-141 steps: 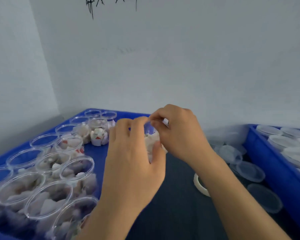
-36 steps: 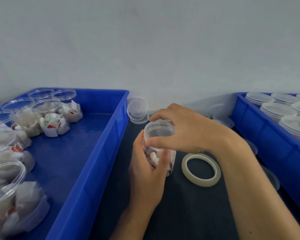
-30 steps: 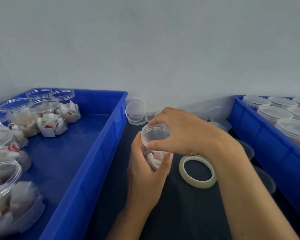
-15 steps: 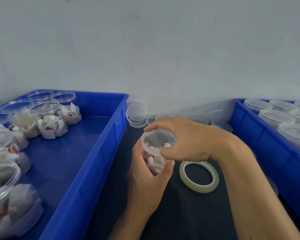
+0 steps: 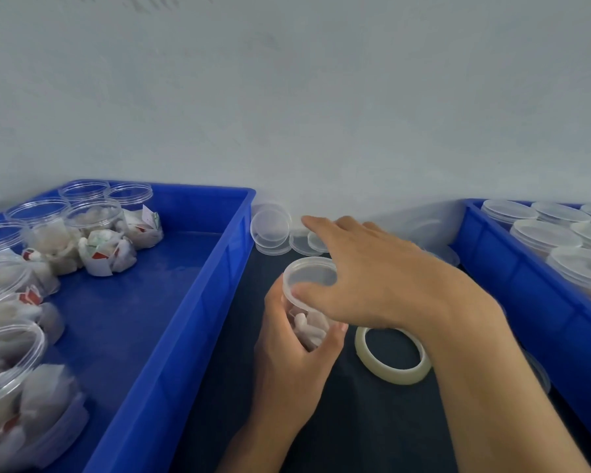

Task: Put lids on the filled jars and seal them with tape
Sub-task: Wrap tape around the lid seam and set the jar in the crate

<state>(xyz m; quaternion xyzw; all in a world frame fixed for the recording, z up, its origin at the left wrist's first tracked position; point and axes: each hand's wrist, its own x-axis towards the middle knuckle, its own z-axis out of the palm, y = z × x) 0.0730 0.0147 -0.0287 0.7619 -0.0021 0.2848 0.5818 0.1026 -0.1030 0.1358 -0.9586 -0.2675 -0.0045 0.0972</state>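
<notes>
Head view: right hand [image 5: 382, 281] covers the far right part of the small clear plastic jar with white pieces inside [image 5: 306, 312], so lid seating on that side is hidden; the jar's base is hidden behind the left hand [image 5: 292, 363]. Left fingers curl round the jar body, holding it above the dark tabletop [image 5: 338, 421] between the two bins. Right fingers are straight and spread, thumb on the clear round lid [image 5: 307, 276], index reaching toward loose clear lids by the wall [image 5: 270, 228]. Translucent tape roll ring [image 5: 393, 355] lies just right, partly under the right wrist. Left blue plastic bin of open filled jars [image 5: 198, 302] is cut off; right blue bin of lidded jars [image 5: 512, 268] too.
</notes>
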